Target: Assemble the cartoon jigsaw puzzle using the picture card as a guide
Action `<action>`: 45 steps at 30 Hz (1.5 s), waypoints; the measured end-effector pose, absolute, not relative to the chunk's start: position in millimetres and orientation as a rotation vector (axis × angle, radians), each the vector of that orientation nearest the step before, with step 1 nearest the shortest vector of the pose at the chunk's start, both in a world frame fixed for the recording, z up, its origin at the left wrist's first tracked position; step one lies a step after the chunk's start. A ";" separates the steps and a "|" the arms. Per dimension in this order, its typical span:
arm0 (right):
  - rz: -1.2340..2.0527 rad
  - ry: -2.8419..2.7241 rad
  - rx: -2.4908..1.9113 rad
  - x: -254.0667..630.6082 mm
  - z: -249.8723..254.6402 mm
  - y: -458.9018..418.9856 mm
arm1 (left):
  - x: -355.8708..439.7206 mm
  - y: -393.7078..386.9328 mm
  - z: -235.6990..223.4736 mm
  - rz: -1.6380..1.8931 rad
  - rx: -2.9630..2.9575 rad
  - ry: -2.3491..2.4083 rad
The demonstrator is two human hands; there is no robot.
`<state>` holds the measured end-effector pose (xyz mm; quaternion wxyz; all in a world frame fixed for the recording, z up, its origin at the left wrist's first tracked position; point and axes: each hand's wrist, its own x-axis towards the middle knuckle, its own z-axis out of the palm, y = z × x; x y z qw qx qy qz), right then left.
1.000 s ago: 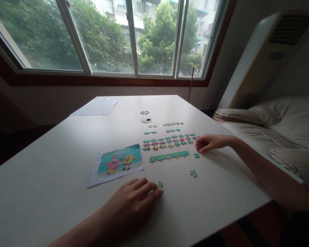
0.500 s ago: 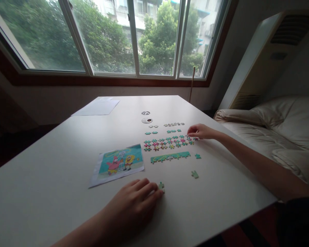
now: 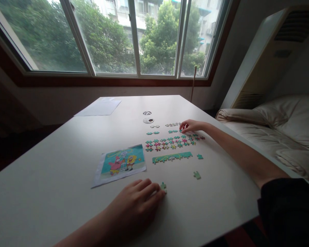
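My left hand point(image 3: 137, 204) rests near the front of the white table, fingers curled and closed. Its thumb and fingertips grip the edge of a pale green puzzle piece point(image 3: 163, 186). Farther off, my right hand point(image 3: 193, 126) reaches in from the right, with its fingertips pinched on a teal puzzle piece point(image 3: 180, 131), mostly covered, at the end of a short row. Rows of loose colourful puzzle pieces point(image 3: 170, 141) lie below it. A joined teal puzzle strip point(image 3: 172, 157) lies nearer to me. The printed cartoon picture point(image 3: 123, 162) is beyond my left hand.
Two single pieces lie apart on the right: a teal piece point(image 3: 200, 156) and a pale green piece point(image 3: 197, 175). Two round discs point(image 3: 148, 120) sit behind the rows. White paper point(image 3: 99, 107) lies at the far left of the table point(image 3: 54, 171). A sofa point(image 3: 247, 127) stands to the right.
My right hand has moved left, from the right end of the colourful rows to the short teal row behind them. My left hand keeps its place at the pale green piece.
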<state>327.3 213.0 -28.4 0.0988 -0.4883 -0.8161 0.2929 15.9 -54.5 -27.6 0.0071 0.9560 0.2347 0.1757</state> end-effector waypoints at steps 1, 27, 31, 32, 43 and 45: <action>0.882 -2.398 -1.451 326.5 -28.4 212.6 | 16.3 -54.6 -27.0 0.563 2.990 0.734; 1.415 -2.574 -1.346 373.4 3.7 102.7 | 15.1 -52.6 -26.7 0.594 3.038 0.698; 1.393 -2.594 -1.327 373.0 2.2 102.3 | 14.5 -52.3 -26.9 0.563 3.031 0.689; 1.375 -2.599 -1.324 372.6 2.8 101.9 | 14.3 -52.1 -26.9 0.554 3.031 0.688; 1.352 -2.610 -1.377 375.0 5.9 100.6 | 13.5 -51.4 -27.8 0.545 3.052 0.702; 1.333 -2.648 -1.395 369.7 5.5 97.3 | 13.4 -51.6 -27.6 0.536 3.066 0.697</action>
